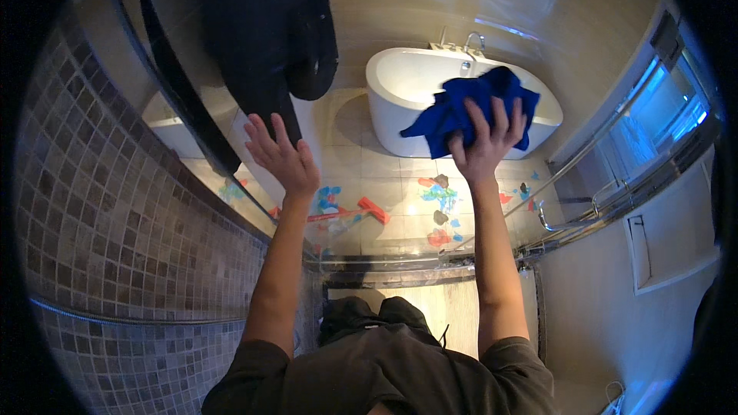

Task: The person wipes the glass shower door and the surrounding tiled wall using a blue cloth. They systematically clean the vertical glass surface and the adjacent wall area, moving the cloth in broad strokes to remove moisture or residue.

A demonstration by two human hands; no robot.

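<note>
A crumpled blue cloth [477, 111] is spread beneath the fingers of my right hand [488, 142], which grips it with the arm stretched forward. Behind it, from this viewpoint, stands a white bathtub [392, 77]. My left hand [284, 161] is raised at the left with its fingers apart and nothing in it. Just beyond the left fingers hangs a large black shape like dark clothing [265, 23]. Whether either hand touches a glass surface, I cannot tell.
On the tiled floor lies a red tool with a wide head [373, 210], among red, blue and green patches [440, 196]. A mosaic-tiled wall [138, 207] runs along the left. At right are a metal handle [569, 223] and a window [661, 115]. A chrome tap [474, 40] rises behind the tub.
</note>
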